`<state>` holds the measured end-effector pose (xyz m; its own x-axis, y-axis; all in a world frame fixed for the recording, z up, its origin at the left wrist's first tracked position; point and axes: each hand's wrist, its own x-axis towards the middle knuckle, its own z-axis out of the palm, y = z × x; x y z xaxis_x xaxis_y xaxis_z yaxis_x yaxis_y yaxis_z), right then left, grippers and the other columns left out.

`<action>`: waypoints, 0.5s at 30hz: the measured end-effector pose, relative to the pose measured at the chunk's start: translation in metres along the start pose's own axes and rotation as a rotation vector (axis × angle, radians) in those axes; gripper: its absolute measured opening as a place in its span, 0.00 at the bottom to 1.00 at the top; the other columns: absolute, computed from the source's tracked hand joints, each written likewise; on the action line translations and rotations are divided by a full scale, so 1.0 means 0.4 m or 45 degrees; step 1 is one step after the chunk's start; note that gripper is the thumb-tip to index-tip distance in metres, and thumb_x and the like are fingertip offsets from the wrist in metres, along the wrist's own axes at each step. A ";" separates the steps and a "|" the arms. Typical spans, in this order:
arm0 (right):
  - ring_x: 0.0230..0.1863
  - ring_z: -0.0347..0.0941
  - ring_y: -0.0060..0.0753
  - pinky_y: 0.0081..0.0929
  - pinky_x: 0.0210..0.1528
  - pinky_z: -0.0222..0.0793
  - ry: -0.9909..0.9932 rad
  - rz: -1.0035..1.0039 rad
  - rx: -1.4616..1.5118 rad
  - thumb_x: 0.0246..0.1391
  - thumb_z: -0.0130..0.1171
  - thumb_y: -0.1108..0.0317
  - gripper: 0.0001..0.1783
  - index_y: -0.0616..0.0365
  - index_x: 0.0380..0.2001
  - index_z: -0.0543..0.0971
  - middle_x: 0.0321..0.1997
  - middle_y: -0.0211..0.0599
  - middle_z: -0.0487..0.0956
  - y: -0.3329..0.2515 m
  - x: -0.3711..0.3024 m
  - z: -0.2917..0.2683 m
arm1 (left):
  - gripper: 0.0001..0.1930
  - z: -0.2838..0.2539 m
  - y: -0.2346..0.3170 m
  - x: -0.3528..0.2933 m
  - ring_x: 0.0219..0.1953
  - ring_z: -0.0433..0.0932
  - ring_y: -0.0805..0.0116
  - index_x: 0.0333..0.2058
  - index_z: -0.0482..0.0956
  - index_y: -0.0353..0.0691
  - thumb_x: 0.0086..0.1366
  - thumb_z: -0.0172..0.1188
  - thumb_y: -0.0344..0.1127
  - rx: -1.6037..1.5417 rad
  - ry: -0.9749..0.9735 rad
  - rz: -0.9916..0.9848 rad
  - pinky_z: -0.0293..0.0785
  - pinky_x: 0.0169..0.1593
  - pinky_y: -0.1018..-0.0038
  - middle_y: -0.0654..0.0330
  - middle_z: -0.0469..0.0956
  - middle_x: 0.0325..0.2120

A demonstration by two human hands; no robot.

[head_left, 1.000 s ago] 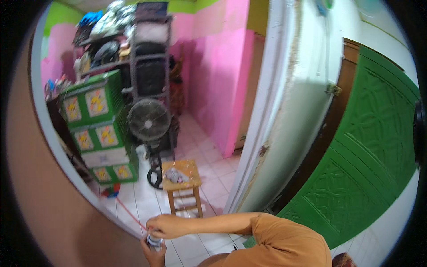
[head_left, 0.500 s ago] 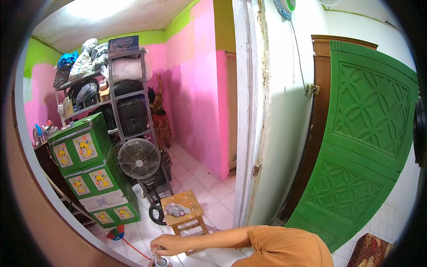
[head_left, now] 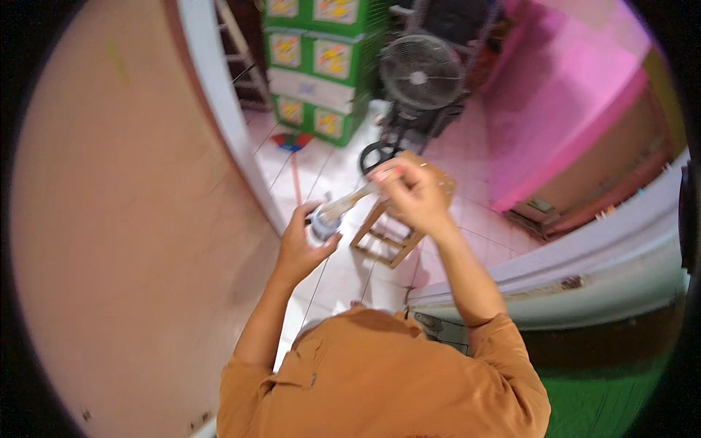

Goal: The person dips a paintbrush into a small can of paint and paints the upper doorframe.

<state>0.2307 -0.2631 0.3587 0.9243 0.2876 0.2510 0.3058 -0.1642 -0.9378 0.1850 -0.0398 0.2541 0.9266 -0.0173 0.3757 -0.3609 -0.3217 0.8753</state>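
Observation:
My left hand [head_left: 298, 254] is wrapped round a small, light-coloured can [head_left: 321, 229], thumb on one side and fingers on the other. In my right hand [head_left: 418, 196] is a paintbrush [head_left: 352, 201], gripped by its handle end. The brush slants down to the left, and its bristle end is at the mouth of the can. Motion blur hides whether the bristles touch what is inside. Below and beyond my right hand stands a wooden stool [head_left: 380, 247], its seat partly covered by that hand.
Past the doorway are a green drawer cabinet [head_left: 355, 84], a standing fan [head_left: 422, 71] and a broom [head_left: 293, 141] with a red handle on white floor tiles. A plain tan surface [head_left: 139, 241] rises close on my left. The door frame [head_left: 613, 255] and a green door [head_left: 606, 401] are on my right.
The view has tilted down towards my body, bringing both hands and the can fully into sight. The brush, earlier upright in the can, now slants to the right.

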 end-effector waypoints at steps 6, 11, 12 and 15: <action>0.23 0.63 0.09 0.13 0.23 0.56 -0.152 0.084 0.162 0.67 0.56 0.62 0.12 0.60 0.40 0.80 0.23 0.20 0.71 0.037 0.021 0.013 | 0.33 -0.007 -0.004 -0.030 0.44 0.78 0.61 0.54 0.70 0.36 0.51 0.73 0.36 -0.022 0.080 0.002 0.75 0.50 0.67 0.52 0.78 0.45; 0.20 0.61 0.10 0.14 0.21 0.55 -0.183 0.055 0.146 0.66 0.56 0.63 0.12 0.62 0.40 0.79 0.22 0.21 0.71 0.031 0.023 0.022 | 0.33 -0.008 0.021 -0.046 0.51 0.76 0.66 0.56 0.67 0.36 0.52 0.72 0.30 -0.017 0.052 -0.077 0.70 0.57 0.69 0.56 0.75 0.50; 0.22 0.62 0.10 0.14 0.22 0.56 -0.210 0.070 0.126 0.66 0.57 0.61 0.13 0.61 0.40 0.79 0.23 0.21 0.71 0.028 0.024 0.022 | 0.33 -0.007 0.021 -0.047 0.51 0.76 0.66 0.56 0.67 0.36 0.52 0.72 0.30 -0.012 0.062 -0.050 0.71 0.57 0.69 0.56 0.75 0.49; 0.20 0.62 0.11 0.14 0.20 0.55 -0.181 0.116 0.206 0.65 0.56 0.63 0.12 0.62 0.40 0.79 0.22 0.22 0.71 0.030 0.036 0.017 | 0.33 -0.002 0.028 -0.048 0.51 0.76 0.66 0.56 0.67 0.35 0.53 0.72 0.30 0.005 0.088 -0.043 0.71 0.57 0.69 0.56 0.75 0.49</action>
<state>0.2463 -0.2543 0.3494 0.9014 0.4105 0.1376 0.1711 -0.0460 -0.9842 0.1631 -0.0424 0.2569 0.9287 0.0590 0.3662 -0.3290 -0.3247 0.8867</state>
